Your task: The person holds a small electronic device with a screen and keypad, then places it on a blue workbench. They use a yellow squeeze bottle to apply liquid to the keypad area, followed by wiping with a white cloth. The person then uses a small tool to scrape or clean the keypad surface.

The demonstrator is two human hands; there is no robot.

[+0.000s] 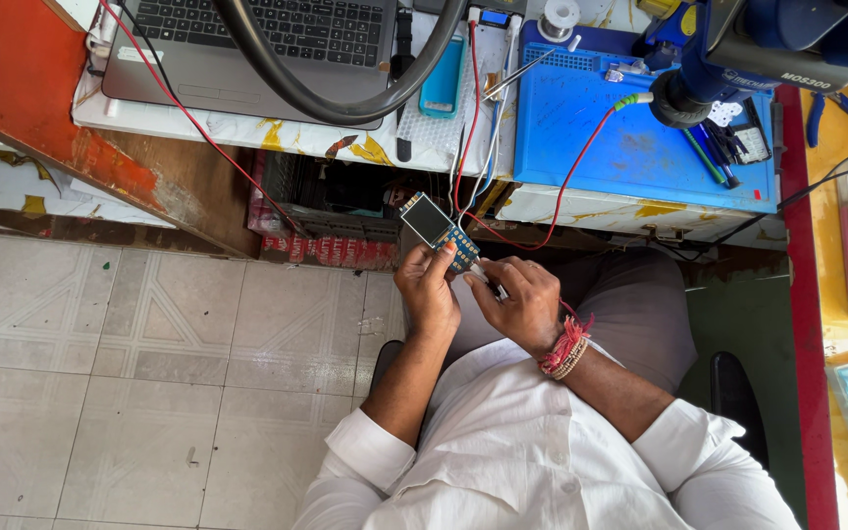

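- We grip a small keypad phone (436, 231) in our left hand (427, 287), fingers closed around it, above our lap, below the bench edge.
- Our right hand (517, 299) pinches a thin white tool (480, 274) against the phone's lower end.
- Red wire (552, 201) hangs just beside.

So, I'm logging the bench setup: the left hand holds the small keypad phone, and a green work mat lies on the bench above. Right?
Not quite: the work mat is blue, not green, as the head view shows. The left hand does hold the small keypad phone.
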